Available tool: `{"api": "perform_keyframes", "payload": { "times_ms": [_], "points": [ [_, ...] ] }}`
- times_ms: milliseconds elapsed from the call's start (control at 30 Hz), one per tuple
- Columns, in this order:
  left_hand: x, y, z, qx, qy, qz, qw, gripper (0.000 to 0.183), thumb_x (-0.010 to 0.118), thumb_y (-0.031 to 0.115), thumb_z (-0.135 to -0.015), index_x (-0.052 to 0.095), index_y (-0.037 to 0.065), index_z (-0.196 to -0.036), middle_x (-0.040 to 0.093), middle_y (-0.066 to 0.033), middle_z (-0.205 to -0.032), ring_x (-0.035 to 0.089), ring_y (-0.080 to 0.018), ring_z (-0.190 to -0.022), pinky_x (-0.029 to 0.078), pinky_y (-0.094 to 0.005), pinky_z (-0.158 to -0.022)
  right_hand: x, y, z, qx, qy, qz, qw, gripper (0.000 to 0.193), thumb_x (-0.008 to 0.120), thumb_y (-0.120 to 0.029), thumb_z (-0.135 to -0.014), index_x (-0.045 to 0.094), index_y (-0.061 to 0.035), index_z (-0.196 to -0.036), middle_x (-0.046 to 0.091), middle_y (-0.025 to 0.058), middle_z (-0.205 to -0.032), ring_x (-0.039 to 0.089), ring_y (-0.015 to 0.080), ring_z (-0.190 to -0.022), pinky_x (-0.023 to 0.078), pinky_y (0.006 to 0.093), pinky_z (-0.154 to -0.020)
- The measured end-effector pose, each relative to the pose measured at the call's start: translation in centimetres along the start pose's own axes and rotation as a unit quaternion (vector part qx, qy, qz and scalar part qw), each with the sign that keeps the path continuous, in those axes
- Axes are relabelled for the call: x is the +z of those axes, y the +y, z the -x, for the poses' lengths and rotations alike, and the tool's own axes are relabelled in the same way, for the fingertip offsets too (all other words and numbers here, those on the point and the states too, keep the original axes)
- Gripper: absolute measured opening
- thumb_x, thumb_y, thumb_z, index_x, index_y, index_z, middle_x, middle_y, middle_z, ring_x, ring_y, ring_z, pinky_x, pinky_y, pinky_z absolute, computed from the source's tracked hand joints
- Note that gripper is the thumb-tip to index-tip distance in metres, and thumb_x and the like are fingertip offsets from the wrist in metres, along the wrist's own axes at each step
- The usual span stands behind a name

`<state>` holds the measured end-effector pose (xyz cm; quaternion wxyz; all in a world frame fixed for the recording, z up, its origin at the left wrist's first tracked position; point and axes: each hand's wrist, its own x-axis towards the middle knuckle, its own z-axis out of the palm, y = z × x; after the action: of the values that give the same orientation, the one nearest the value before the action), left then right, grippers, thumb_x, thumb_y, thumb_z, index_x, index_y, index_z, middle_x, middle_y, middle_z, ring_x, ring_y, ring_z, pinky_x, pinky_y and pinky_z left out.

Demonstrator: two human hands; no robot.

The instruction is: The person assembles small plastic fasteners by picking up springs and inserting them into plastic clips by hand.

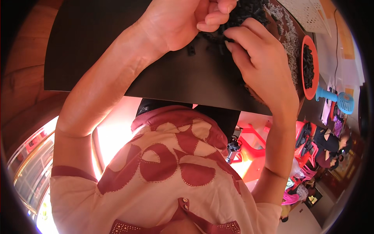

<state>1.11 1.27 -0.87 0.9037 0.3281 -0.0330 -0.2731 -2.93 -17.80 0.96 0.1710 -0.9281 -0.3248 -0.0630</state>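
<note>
My left hand [181, 25] is over the far middle of a dark table [97, 50], palm partly turned up and fingers curled closed. Anything inside those fingers is hidden. To its right, my right hand [263, 56] reaches in with thumb and forefinger close together in a pinch at the near edge of a heap of small black pieces [249, 9]. Whatever sits between these fingertips is too dark to make out. A loose black piece [191, 50] lies below my left hand. Small silvery parts [290, 37] are strewn along the heap's right side.
An orange bowl [316, 68] holding black pieces stands at the table's right edge. Beside it is a small blue fan [345, 103]. A white perforated basket [306, 15] is at the far right. Red plastic stools [253, 142] and several people [326, 141] are beyond, on the right.
</note>
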Motion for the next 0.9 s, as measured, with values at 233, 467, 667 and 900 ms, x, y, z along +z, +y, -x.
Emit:
{"api": "perform_keyframes", "payload": {
  "times_ms": [233, 467, 667, 900],
  "points": [
    [0.8, 0.2, -0.5, -0.015, 0.011, 0.03, 0.999, 0.031, 0.052, 0.032, -0.099, 0.058, 0.007, -0.083, 0.052, -0.0017, -0.065, 0.042, -0.0102, -0.05, 0.03, -0.0224, -0.043, 1.4, -1.2, -0.1, -0.055, -0.026, 0.062, 0.996, 0.017, 0.066, -0.005, -0.08, 0.061, -0.0064, -0.095, 0.056, 0.0063, -0.09, 0.061, 0.0286, -0.071, 0.048, 0.0386, -0.058],
    [0.5, 0.7, -0.8, 0.024, -0.014, -0.011, 1.0, 0.03, 0.052, 0.031, -0.099, 0.058, 0.005, -0.084, 0.052, -0.0034, -0.065, 0.042, -0.0124, -0.048, 0.03, -0.0233, -0.043, 1.3, -2.0, -0.5, -0.043, -0.067, 0.089, 0.993, 0.016, 0.064, -0.004, -0.081, 0.06, -0.0052, -0.096, 0.058, 0.0078, -0.094, 0.062, 0.0293, -0.074, 0.05, 0.0391, -0.057],
    [1.1, 0.0, -0.6, 0.015, 0.028, -0.013, 0.999, 0.039, 0.045, 0.034, -0.102, 0.057, 0.005, -0.08, 0.05, -0.0057, -0.061, 0.04, -0.0145, -0.044, 0.03, -0.0242, -0.04, 0.5, -0.1, 1.0, -0.008, 0.013, -0.105, 0.994, 0.014, 0.065, 0.0, -0.082, 0.063, -0.003, -0.096, 0.056, 0.0079, -0.085, 0.059, 0.0212, -0.068, 0.047, 0.031, -0.058],
    [0.8, -1.2, -0.2, 0.036, -0.014, -0.114, 0.993, 0.027, 0.051, 0.029, -0.1, 0.057, 0.008, -0.083, 0.05, -0.0009, -0.064, 0.037, -0.0079, -0.048, 0.025, -0.0224, -0.042, -2.1, -0.5, 1.1, 0.188, 0.18, -0.518, 0.815, 0.009, 0.061, 0.003, -0.089, 0.062, 0.0027, -0.098, 0.061, 0.002, -0.077, 0.048, 0.0037, -0.059, 0.039, 0.0179, -0.053]
  ]
}}
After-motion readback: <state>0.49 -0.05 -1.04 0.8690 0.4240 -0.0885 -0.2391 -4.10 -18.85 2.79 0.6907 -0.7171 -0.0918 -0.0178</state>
